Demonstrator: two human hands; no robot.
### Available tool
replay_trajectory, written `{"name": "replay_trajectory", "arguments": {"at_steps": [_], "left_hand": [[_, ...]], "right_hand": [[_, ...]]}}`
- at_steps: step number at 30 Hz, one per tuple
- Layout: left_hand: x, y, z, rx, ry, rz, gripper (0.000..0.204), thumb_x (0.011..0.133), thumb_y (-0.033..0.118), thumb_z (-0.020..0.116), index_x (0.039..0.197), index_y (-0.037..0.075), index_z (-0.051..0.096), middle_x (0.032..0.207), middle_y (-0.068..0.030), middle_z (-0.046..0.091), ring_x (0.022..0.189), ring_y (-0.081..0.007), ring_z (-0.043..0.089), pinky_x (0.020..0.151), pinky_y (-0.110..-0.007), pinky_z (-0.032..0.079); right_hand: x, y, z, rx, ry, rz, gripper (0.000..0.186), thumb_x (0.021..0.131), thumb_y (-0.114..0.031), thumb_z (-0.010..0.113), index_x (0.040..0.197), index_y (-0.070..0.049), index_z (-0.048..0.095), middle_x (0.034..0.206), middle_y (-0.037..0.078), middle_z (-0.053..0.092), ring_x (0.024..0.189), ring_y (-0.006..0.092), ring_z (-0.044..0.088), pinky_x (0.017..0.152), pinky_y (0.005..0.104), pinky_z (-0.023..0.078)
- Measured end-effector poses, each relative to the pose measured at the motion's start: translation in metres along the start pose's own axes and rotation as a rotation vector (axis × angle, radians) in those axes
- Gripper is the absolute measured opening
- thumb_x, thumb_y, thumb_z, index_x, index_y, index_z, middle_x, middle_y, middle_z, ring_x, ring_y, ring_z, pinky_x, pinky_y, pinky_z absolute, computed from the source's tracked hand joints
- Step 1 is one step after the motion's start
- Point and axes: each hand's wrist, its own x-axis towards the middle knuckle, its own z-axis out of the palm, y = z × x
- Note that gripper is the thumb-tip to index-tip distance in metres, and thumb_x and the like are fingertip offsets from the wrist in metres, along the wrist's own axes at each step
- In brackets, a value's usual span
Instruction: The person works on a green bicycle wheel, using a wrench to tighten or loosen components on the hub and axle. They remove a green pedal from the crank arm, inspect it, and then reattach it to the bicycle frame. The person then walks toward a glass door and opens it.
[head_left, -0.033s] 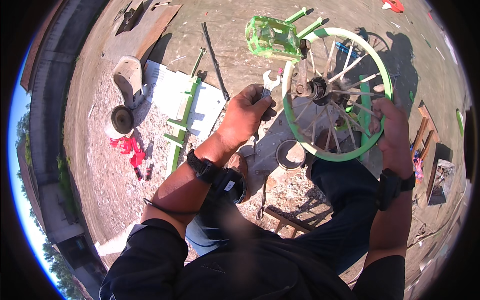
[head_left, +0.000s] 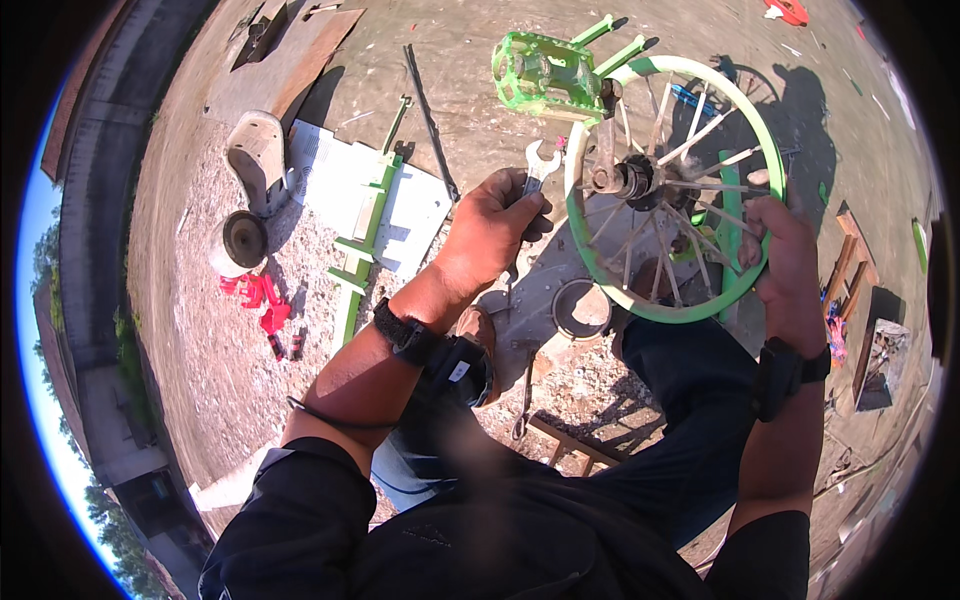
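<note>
My left hand [head_left: 490, 228] is closed around an open-ended wrench [head_left: 541, 163], its jaws pointing up and away from me. The jaws are just left of a small spoked wheel [head_left: 668, 314] with a light green tyre, not touching its hub [head_left: 636, 182]. My right hand [head_left: 780, 240] grips the wheel's right side, fingers wrapped over the tyre. A crank at the wheel's upper left carries a translucent green pedal [head_left: 545, 75]. Two green tubes with dark ends [head_left: 625, 55] stick out behind the pedal. Part of a green frame piece [head_left: 731, 205] shows behind the spokes.
To the left lie a green metal bar [head_left: 368, 215] on white sheets, a grey saddle-shaped piece [head_left: 256, 160], a round pale container [head_left: 240, 243] and red straps [head_left: 262, 298]. A round lid [head_left: 582, 308] is between my feet. A wooden frame [head_left: 850, 265] lies right.
</note>
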Motion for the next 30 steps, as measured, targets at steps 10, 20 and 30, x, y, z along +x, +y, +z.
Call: {"name": "replay_trajectory", "arguments": {"at_steps": [10,20,30], "left_hand": [[0.011,0.005,-0.014,0.125,0.099,0.088,0.02,0.095,0.015,0.061,0.104,-0.003,0.06,0.09,-0.0064,0.066,0.077,-0.0102,0.061,0.069,-0.022,0.048],[0.035,0.047,-0.097,-0.244,0.366,0.493,0.027,0.092,0.0,0.06,0.117,0.005,0.049,0.094,-0.0097,0.063,0.08,-0.0175,0.066,0.068,-0.031,0.058],[0.021,0.045,-0.075,-0.451,0.365,0.222,0.046,0.093,-0.003,0.056,0.134,0.004,0.039,0.099,-0.0136,0.062,0.084,-0.0221,0.066,0.068,-0.032,0.059]], "right_hand": [[0.003,0.002,-0.001,-0.042,-0.012,-0.026,0.028,0.081,-0.005,0.057,0.109,-0.007,0.058,0.066,-0.001,0.048,0.042,0.0089,0.04,0.04,0.0233,0.034],[-0.007,-0.003,0.002,-0.219,-0.17,-0.026,0.037,0.08,-0.006,0.056,0.117,-0.001,0.055,0.071,0.0,0.05,0.041,0.0079,0.041,0.036,0.0234,0.033],[-0.01,-0.002,0.003,-0.164,-0.263,0.038,0.04,0.08,-0.009,0.058,0.12,-0.004,0.054,0.076,0.0,0.049,0.044,0.0073,0.042,0.037,0.0227,0.033]]}}
